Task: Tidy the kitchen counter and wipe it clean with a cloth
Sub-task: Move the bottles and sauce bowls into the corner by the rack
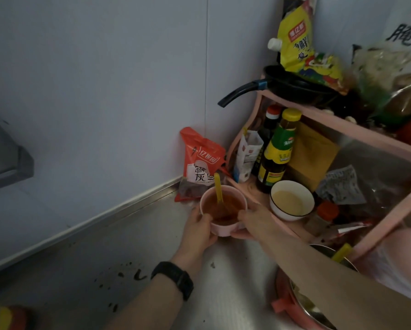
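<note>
The pink round bowl of reddish-brown liquid sat in the back corner of the stainless-steel counter, straight ahead of the person and cupped between both hands. The left hand curled round its left wall and the right hand round its right, with fingers tucked under the base, so neither was nearer than the other. I couldn't tell whether the bowl rested on the steel or was just clear of it. A yellow plastic spoon stood in the liquid, its handle leaning up and away toward the wall, past the red printed snack bag just behind. Just to the right ran the lower shelf of the pink plastic rack, where a white bowl with a dark rim stood near the right hand. With liquid near the brim, I'd judge the bowl had to travel level. Dark crumbs lay on the steel by the left forearm, not yet wiped.
</note>
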Available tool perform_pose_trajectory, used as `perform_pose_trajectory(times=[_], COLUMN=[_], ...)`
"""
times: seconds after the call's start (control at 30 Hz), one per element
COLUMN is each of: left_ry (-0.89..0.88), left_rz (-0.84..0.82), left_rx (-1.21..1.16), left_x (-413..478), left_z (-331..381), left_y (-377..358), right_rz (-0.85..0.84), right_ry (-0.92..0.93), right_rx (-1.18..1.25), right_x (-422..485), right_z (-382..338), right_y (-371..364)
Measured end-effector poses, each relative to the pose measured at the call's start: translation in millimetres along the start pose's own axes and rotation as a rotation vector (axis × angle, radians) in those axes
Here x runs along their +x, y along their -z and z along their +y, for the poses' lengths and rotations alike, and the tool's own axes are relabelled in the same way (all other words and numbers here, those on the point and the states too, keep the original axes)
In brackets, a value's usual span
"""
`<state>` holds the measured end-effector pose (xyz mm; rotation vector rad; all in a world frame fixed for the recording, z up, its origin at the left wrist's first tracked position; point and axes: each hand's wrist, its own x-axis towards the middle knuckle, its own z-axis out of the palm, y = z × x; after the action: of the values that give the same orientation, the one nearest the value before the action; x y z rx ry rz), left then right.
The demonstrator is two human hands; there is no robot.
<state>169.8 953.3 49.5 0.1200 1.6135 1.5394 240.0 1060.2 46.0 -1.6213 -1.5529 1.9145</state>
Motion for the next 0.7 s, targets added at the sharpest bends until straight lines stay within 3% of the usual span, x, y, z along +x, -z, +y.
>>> perform_pose_trajectory(times=[0.43, 0.53, 0.7], left_ry=[0.029, 0.0, 0.013], left_rz=[-0.027, -0.025, 0.023], left_rx=[-0.059, -0.056, 0.037], left_x=[36, 37, 24], left_z=[-5, -9, -12], left_y=[-29, -27, -21], right_rz=[-0.017, -0.018, 0.127], right_ry=[-0.086, -0.069, 0.169], right_rx=[0.009, -0.111, -0.379], right_x=[27, 26, 22], right_z=[-10, -13, -15], right_y=[23, 24, 17])
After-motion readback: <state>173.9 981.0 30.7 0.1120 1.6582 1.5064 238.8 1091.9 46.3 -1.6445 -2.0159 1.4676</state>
